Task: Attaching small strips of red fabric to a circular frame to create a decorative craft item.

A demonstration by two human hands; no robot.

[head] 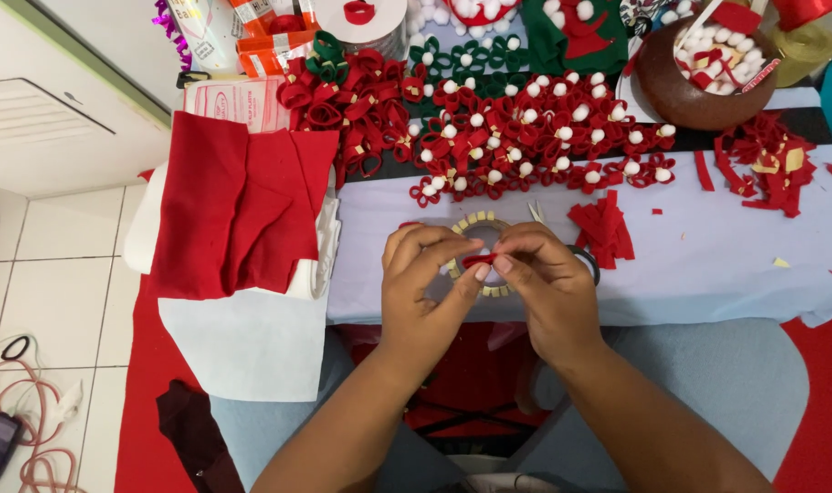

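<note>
From the head camera, looking straight down: both forearms come up from the bottom edge and meet in the middle of the frame, over the near edge of the pale cloth-covered table (708, 265). The left hand (425, 288) is bent at the wrist, fingers curled in, thumb and forefinger pinched onto a small red felt strip (478, 260). The right hand (544, 278) mirrors it, knuckles up, thumb and fingertips closed narrow on the other end of the same strip, so the piece sits clamped between the two hands. Right behind the fingers lies a tape roll (478, 222) with little tan pieces set around its rim; whether the strip touches it is hard to say, the fingers cover that spot. Just to the right of the right hand is a small stack of cut red strips (603, 228), and a dark ring (588, 260) peeks out beside the knuckles. Farther back, a big heap of red felt loops with white pompoms (526, 146) spreads across the table. At the left, folded red felt sheets (238, 210) lie over white fabric. At the top right sits a brown bowl (685, 91) filled with scraps.
</note>
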